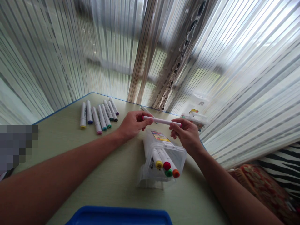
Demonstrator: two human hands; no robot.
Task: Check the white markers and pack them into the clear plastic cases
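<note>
A white marker with pink ends [161, 120] is held level between both hands above the table. My left hand [132, 124] pinches its left end, and my right hand [187, 134] grips the right end. Just below them a clear plastic case [147, 145] lies on its side with its open mouth toward me. Inside it are several markers with yellow, red, green and orange tips [167, 165]. Another pale marker [145, 109] lies behind my left hand, partly hidden by it.
To the left, several white markers [100, 117] with coloured ends lie in a loose row on the table [112, 175]. A second clear case [194, 118] stands at the back right. A blue tray [122, 215] sits at the near edge. Sheer curtains [105, 47] hang behind the table.
</note>
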